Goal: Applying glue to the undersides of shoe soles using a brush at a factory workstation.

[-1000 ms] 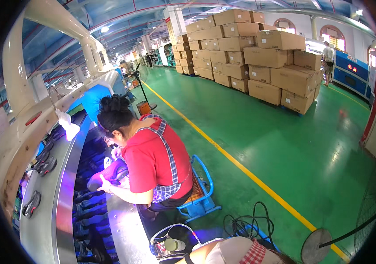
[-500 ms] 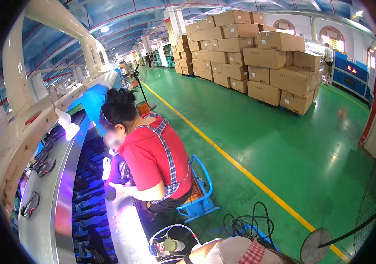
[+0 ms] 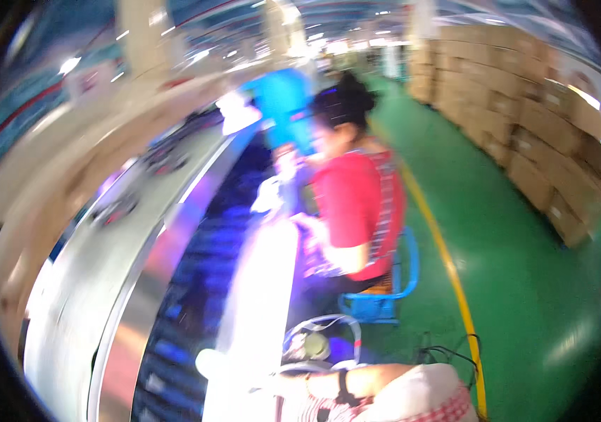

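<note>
My right forearm reaches in from the lower right, with a dark band round the wrist. My right hand (image 3: 267, 385) lies over the glaring white bench strip (image 3: 262, 281); bright light and blur wash out its fingers. A pale rounded thing (image 3: 211, 364) is just beyond it, its kind unclear. Beside my arm stand a greenish container (image 3: 316, 346) and a looped white hose (image 3: 329, 320). My left hand is not in view. Farther along the bench, a seated co-worker in a red shirt (image 3: 350, 200) bends over something dark, with a white piece (image 3: 267, 195) next to it.
A dark blue slatted conveyor (image 3: 191, 274) runs left of the bench. Beyond it, a metal belt (image 3: 96, 281) carries dark shoe parts (image 3: 115, 209). Right of the co-worker's blue chair (image 3: 371, 309) are black cables (image 3: 448, 349), a yellow floor line (image 3: 448, 267) and stacked cartons (image 3: 526, 126).
The view has swung left, so the co-worker and cartons appear farther right. My right forearm and hand have come into sight over the bench. The picture is now blurred.
</note>
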A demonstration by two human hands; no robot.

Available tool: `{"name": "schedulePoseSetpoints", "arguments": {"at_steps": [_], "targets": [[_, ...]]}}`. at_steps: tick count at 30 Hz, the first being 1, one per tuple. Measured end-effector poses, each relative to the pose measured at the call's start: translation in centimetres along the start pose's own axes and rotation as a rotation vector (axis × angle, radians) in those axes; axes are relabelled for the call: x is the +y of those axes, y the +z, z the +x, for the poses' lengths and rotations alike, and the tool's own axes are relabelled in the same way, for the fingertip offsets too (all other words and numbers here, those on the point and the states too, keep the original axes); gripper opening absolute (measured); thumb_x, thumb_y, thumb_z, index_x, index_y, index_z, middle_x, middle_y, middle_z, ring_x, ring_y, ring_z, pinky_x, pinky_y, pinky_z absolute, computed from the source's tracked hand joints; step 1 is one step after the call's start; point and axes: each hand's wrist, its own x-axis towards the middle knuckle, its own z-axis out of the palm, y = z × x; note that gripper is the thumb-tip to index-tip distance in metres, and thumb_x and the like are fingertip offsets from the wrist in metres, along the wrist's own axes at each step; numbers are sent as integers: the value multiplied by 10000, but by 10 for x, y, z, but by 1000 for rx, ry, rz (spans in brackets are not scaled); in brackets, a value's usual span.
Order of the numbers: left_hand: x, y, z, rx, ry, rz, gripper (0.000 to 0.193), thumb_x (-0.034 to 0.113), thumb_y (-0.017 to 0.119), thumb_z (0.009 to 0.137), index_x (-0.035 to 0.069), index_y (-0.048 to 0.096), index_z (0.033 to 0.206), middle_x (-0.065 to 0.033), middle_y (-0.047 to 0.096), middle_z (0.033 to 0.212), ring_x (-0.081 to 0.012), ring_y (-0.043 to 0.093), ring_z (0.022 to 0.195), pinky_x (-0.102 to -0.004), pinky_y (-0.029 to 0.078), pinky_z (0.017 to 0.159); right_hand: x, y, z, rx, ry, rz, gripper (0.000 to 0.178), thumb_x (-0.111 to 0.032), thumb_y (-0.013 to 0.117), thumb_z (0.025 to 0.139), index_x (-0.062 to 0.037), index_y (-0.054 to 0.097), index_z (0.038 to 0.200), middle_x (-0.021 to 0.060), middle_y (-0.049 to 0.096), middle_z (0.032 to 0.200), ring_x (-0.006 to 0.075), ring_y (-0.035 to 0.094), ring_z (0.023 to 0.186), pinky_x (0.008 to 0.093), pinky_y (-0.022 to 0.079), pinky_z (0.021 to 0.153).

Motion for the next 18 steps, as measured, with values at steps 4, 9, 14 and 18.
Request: {"name": "schedulePoseSetpoints", "arguments": {"at_steps": [4, 9, 14, 18], "targets": [[-36, -18, -24, -33, 14, 206, 264, 300, 568, 897, 76, 686, 974, -120, 691, 919, -304, 653, 814, -428, 511, 680, 14, -15, 8, -11, -59, -128, 220, -56, 501, 927, 13, 602, 1110, 83, 639, 1021, 149, 574, 799, 248, 472, 698], [-37, -31, -20, 133, -39, -40, 223, 241, 542, 872, 109, 720, 857, -79, 682, 826, -288, 622, 683, -412, 468, 615, 10, -13, 41, 213, -49, 233, 158, -123, 616, 910, -28, 620, 1035, 98, 636, 961, 136, 614, 780, 239, 508, 680], [-30, -38, -14, 111, -151, -91, 269, 191, 469, 862, 106, 724, 850, -48, 703, 840, -252, 645, 781, -366, 455, 768, 12, 19, 65, 137, -60, 338, 237, -133, 590, 919, -16, 560, 1123, 111, 602, 1083, 205, 589, 1002, 295, 474, 928], [-28, -42, -12, 113, -139, -83, 288, 204, 443, 866, 93, 706, 831, -42, 701, 844, -234, 641, 798, -350, 435, 796, 28, 50, 101, 149, -38, 431, 485, -337, 551, 934, 42, 492, 1231, 189, 523, 1238, 275, 497, 1196, 353, 353, 1082]]}}
